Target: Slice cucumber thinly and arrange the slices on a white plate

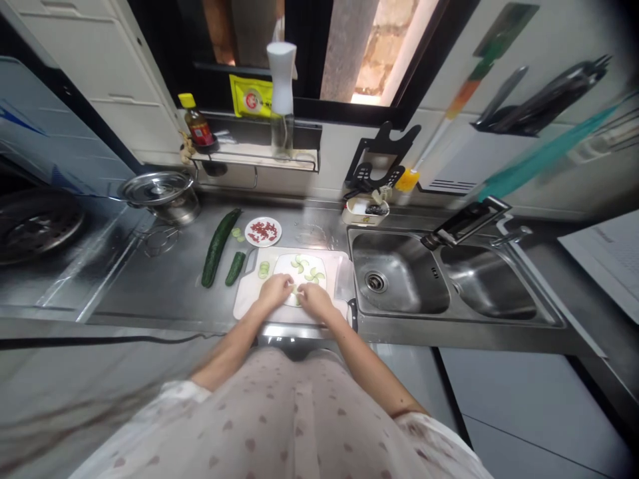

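cucumber slices point(314, 275) fanned on white plate point(284, 265); some lie toward its near edge, between left hand point(276, 291) and right hand point(314, 301), both about equally close. fingers bunched; cannot tell if either grip pinches a slice.

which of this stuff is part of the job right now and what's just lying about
Likely part of the job:
- cucumber slices
- square plate
- cutting board
- cut cucumber
- perhaps long cucumber, red pieces

Probably just lying about:
- lidded steel pot
- yellow packet
- spray bottle
- red-labelled bottle
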`<state>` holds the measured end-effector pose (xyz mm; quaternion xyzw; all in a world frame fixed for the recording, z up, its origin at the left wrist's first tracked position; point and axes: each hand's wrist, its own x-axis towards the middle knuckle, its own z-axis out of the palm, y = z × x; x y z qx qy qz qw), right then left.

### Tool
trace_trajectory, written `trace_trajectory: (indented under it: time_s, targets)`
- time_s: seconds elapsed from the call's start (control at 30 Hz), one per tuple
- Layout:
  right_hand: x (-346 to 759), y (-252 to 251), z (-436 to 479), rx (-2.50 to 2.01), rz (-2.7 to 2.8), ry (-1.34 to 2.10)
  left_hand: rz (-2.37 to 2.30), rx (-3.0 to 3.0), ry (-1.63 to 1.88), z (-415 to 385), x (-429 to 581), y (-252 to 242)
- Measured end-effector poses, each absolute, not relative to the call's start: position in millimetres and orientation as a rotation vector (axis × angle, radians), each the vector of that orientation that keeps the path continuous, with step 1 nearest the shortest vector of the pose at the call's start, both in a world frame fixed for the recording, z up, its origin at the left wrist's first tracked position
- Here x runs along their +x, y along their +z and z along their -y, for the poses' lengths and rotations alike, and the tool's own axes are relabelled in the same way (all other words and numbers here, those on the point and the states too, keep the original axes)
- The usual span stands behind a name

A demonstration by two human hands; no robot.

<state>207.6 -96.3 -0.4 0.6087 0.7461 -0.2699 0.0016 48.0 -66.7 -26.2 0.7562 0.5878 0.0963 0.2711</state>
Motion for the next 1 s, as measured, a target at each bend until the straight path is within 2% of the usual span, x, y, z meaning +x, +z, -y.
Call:
trace_trajectory:
  time_s: [0.3,0.47,0.73,1.0]
  targets:
    - [220.9,2.3,103.5,2.159,-2.431,-0.917,-2.018,1.761,0.440,65.2,4.3,-39.0]
    - [223.3,4.0,108.1,2.226,-2.460,-0.967,-2.146,1.690,0.398,55.2,-14.6,-51.3]
    - [224.0,5.3,112.7,2.244,-2.473,-0.980,-2.176,1.672,0.382,45.6,-14.4,-64.0]
    - [225.7,3.1,115.6,2.259,-2.485,-0.991,-2.128,1.508,0.588,48.1,-9.9,-55.8]
